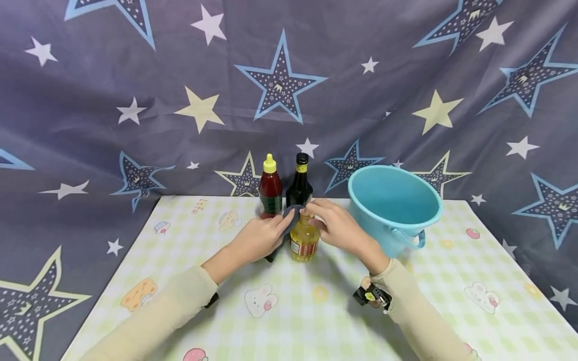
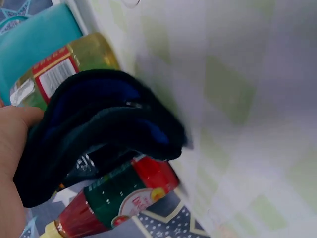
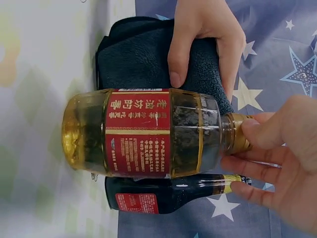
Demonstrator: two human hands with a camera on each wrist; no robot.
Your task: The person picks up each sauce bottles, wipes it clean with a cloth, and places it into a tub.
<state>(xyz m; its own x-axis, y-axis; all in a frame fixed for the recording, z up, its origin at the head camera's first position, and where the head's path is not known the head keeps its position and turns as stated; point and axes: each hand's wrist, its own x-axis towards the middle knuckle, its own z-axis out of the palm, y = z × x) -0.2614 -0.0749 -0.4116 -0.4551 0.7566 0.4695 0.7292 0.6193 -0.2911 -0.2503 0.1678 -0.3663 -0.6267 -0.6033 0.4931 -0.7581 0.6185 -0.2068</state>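
Observation:
My left hand [image 1: 259, 236] grips a folded dark blue cloth [image 3: 143, 57], thumb on its near face. The cloth hangs right beside a bottle of yellow cooking oil [image 1: 304, 244] with a red label. At that bottle's neck, my right hand [image 1: 337, 225] pinches the gold cap [image 3: 239, 133] between thumb and fingers. The oil bottle looks upright in the head view; whether its base touches the table I cannot tell. Behind the hands stand a dark soy sauce bottle [image 1: 299, 188] and a red sauce bottle [image 1: 270, 188] with a yellow tip, their lower parts partly covered.
A light blue bucket [image 1: 375, 213] with its handle hanging down stands right of the bottles, close to my right hand. A checked, cartoon-printed cloth covers the table [image 1: 293, 321]. A grey star-patterned curtain [image 1: 253, 140] rises behind the table's back edge.

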